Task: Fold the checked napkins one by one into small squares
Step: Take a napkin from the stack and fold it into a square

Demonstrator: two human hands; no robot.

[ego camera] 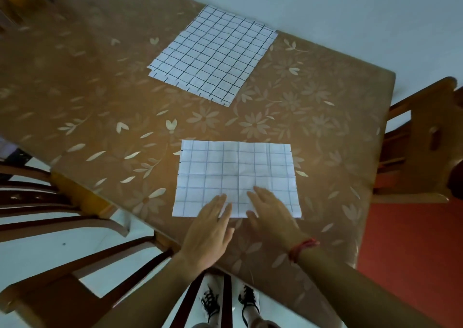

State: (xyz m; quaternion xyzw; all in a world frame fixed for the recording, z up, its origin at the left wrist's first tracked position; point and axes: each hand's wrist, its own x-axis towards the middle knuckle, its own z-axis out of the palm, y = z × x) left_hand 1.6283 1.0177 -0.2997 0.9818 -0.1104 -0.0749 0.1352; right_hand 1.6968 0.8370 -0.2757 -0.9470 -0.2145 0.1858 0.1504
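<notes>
A white checked napkin (235, 169) lies flat on the table right in front of me, its grid lines faint. My left hand (209, 230) and my right hand (271, 217) rest palm down, fingers spread, on the napkin's near edge, side by side near its middle. Neither hand grips the cloth. Farther back lies a stack of checked napkins (213, 54) with bold black lines, laid flat and turned at an angle.
The table (100, 89) wears a brown floral cloth. Wooden chairs stand at the left (50, 202), at the right (426, 139) and below my arms. A pale wall runs behind the table's far edge. My shoes show under the near edge.
</notes>
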